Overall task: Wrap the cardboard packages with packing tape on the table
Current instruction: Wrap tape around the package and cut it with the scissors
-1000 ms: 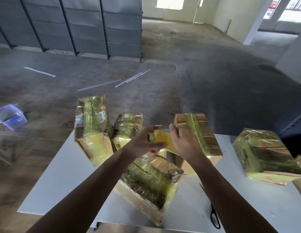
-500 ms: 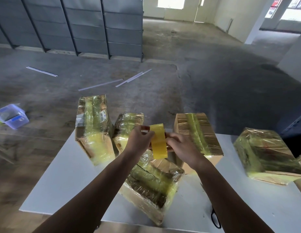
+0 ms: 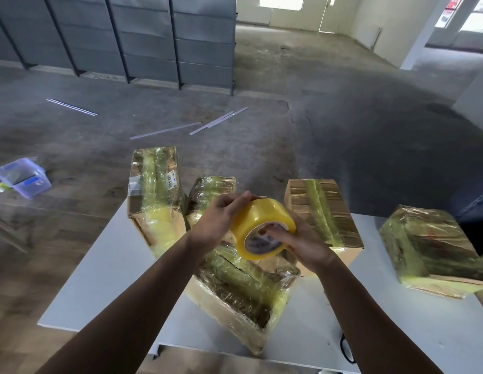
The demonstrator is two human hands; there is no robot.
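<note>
Glossy yellow tape roll (image 3: 258, 225), wide band, printed core, held in the air over the flat white table (image 3: 100, 279). Left hand (image 3: 220, 220) grips its outer band with curved fingers; right hand (image 3: 305, 245) has fingers hooked into the core. Directly under the roll: crinkly film-wrapped cardboard package (image 3: 240, 295), tilted, corner reaching the table's near edge. Behind-left of the roll a tall box (image 3: 154, 195), behind-right a ribbed box (image 3: 325, 211), far right a blocky box (image 3: 429, 247). White tabletop shows left of the roll.

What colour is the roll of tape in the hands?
Yellow. The tape roll has a see-through yellow band, seen best in the head view.
</note>
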